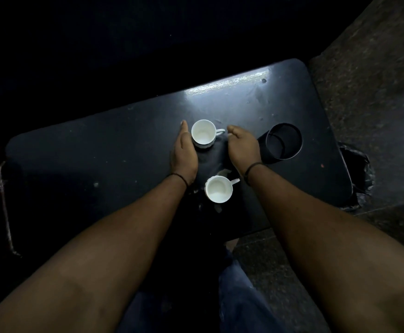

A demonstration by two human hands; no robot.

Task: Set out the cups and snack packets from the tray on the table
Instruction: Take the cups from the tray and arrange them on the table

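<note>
Since the dark table (pixel 124 152) is dim and scuffed, with only a band of glare along its far edge, the step in hand, which looks like settling the far cup into place, is best done slowly, keeping the cup upright and its base flat so it neither tips nor knocks its neighbour. A black cylindrical holder (pixel 281 144) stands on the table to the right, close behind the right wrist, so any sweep that way should be kept short. The left hand (pixel 183 156) lies with straight fingers alongside the far cup (pixel 204 134), its palm facing the cup's left wall, touching or just shy of it; it grips nothing. The right hand (pixel 243 146) sits on the other side, fingers loosely curled near the cup's handle, and whether thumb and finger pinch that handle I cannot tell. The far cup thus stands between the two hands, empty and mouth up, handle pointing right. The near cup (pixel 219 189) stands on the table closer to the person, between the two wrists, also empty with its handle to the right. No tray or snack packets can be made out in the gloom.
</note>
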